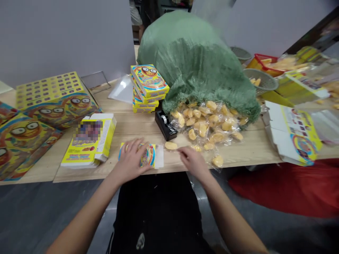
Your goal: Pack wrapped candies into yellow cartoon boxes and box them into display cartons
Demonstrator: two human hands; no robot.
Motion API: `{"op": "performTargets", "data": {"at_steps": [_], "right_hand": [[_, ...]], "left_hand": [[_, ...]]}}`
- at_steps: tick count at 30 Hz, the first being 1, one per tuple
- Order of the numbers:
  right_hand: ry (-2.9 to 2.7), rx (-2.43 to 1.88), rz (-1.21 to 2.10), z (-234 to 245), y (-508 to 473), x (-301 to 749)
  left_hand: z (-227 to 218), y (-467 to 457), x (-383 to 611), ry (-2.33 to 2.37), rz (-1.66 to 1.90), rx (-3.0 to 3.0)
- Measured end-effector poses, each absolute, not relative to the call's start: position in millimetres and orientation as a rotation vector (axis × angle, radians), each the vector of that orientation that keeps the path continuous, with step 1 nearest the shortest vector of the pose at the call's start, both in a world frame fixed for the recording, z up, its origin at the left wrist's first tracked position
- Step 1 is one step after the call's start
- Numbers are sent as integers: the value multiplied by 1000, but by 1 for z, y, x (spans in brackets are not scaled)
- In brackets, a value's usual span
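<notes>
My left hand lies over a small yellow and blue printed box at the table's front edge, fingers spread on its top. A white end flap sticks out from the box's right side. My right hand has its fingers curled together, the tips beside a yellow oval piece; whether they grip it or its wrapper is hidden. Several similar pieces in clear wrappers spill from a green woven sack. A black tape dispenser stands behind the oval piece.
Stacked yellow boxes stand behind the dispenser. An open carton lies at left, near large printed display boxes. To the right are an unfolded carton, a grey basket and a red basket. Red cloth hangs below the table.
</notes>
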State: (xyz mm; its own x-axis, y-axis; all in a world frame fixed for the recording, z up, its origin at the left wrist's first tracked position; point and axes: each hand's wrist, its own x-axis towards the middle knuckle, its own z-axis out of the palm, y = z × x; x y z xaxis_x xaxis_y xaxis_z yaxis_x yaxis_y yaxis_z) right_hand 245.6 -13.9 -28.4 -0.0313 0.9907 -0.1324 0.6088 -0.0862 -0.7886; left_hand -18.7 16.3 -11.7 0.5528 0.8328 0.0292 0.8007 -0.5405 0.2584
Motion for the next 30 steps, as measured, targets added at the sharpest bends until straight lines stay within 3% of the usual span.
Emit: {"op": "performTargets", "data": {"at_steps": [3,8,15,19,23,27,30], "right_hand": [[-2049,-1969,189,-38,-26,298],[-1955,-1862,-140,-62,-18,318],[-2023,-1715,90,-66,-15,255],[-2200,-1639,123,-75,-27,242],[-2288,-1493,188,-79,-34,246],[-2183,-1331,429,-76,-37,242],[-1999,-1419,426,-81,-37,254]], "left_hand": [[-7,15,39,1177,302,2639],[-29,19,119,1166,194,2754],[-29,-33,89,1196,247,2724],[-9,-13,18,1343,286,2590],[-11,17,-25,1322,72,2548],[-20,12,3,1218,143,2607],[-27,0,41,1031,152,2678]]}}
